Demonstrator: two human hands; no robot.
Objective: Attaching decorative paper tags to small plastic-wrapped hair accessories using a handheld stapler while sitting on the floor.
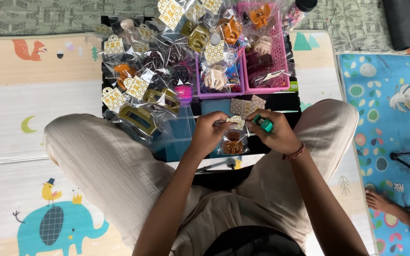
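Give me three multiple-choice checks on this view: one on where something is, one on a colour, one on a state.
1. Where is the small clear bag with the brown hair clip?
A. in the pink basket
B. between both hands, above the lap
C. on the blue mat

2. What colour is the small tool in the right hand?
A. green
B. red
C. white

3. How does the left hand stand?
A. flat on the floor
B. pinching the bag's patterned card top
C. out of view

Answers: 1 B, the bag hangs between the hands. 2 A, it shows green at the fingers. 3 B, fingertips meet on the card.
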